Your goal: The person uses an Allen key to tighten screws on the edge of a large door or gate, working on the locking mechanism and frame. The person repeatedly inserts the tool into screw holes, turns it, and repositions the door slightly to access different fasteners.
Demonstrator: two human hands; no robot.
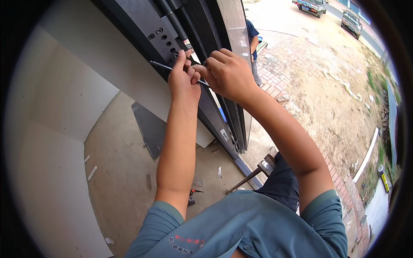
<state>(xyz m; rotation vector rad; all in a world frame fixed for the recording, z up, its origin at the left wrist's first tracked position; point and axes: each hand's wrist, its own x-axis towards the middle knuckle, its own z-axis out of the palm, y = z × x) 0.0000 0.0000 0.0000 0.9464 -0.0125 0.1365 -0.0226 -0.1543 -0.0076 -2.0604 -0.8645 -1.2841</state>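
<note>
Left hand (185,79) curled around thin rod (160,65)

This looks like an unfinished building: bare pale walls (56,90), a dusty, scrap-strewn floor (120,172), and a dark metal door frame (210,112) beside a dirt yard (309,73) with vehicles (352,23).

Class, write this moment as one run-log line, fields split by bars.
left hand: holds thin rod | right hand: fingers curled close beside it, contents unclear | nearby: metal plate with holes
</note>
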